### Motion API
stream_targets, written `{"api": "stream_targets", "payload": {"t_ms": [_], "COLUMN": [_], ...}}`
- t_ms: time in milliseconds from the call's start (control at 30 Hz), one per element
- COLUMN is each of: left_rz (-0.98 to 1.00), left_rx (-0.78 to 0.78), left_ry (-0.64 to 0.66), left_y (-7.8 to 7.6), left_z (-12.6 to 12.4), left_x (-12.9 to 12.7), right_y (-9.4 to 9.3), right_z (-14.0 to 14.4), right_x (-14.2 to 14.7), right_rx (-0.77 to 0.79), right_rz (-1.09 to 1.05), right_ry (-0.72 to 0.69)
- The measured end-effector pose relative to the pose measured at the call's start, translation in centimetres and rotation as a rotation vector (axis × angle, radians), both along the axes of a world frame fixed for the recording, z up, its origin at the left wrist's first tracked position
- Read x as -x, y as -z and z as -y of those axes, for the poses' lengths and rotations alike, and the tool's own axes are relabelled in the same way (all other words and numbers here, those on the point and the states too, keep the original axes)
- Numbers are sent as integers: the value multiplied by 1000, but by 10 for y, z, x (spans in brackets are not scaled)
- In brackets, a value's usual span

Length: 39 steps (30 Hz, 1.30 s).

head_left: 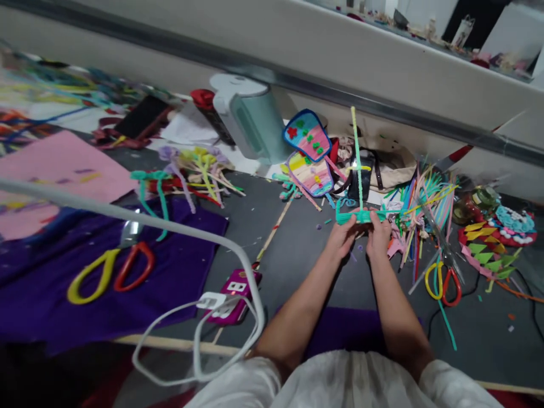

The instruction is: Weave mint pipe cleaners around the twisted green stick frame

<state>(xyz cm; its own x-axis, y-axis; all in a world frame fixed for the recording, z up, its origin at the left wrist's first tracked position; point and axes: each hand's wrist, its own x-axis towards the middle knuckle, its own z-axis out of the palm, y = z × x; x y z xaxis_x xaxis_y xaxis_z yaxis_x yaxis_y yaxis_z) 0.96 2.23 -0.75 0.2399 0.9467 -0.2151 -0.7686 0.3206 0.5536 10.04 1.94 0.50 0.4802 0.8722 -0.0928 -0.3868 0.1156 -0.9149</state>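
Note:
Above the grey table, both my hands are closed on a flat bundle of green pipe cleaners (345, 217). My left hand (341, 239) pinches the middle-left part, and my right hand (378, 233) grips further right. One pipe cleaner (358, 153), pale yellow at the top and green lower down, rises upright from the bundle between my hands. A short yellow strip crosses it partway up. At the bundle's left end a green strand bends upward, and to the right a thin strand sticks out. My fingertips are partly hidden behind the bundle.
Behind my hands lie two striped craft pieces (307, 136) and a pale green kettle (259, 122). Loose pipe cleaners (433, 204) and scissors (442, 283) lie right. Left are larger scissors (135, 266) on purple cloth (178, 272), a power strip (240, 283) and a white cable (170, 226).

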Motion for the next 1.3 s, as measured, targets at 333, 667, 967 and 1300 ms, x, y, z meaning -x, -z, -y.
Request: {"api": "stream_targets", "payload": {"t_ms": [333, 667, 967, 1300], "left_rz": [-32, 105, 222, 222], "left_rx": [-49, 110, 282, 301], "left_ry": [-61, -72, -191, -210], "left_y": [-7, -16, -18, -17], "left_z": [-2, -6, -9, -14], "left_x": [4, 2, -6, 0], "right_y": [-2, -3, 1, -6], "right_z": [-1, -12, -12, -9], "right_x": [-21, -19, -13, -6], "right_rx": [-101, -79, -168, -159], "right_rz": [400, 182, 301, 82], "right_ry": [180, 147, 25, 72]}}
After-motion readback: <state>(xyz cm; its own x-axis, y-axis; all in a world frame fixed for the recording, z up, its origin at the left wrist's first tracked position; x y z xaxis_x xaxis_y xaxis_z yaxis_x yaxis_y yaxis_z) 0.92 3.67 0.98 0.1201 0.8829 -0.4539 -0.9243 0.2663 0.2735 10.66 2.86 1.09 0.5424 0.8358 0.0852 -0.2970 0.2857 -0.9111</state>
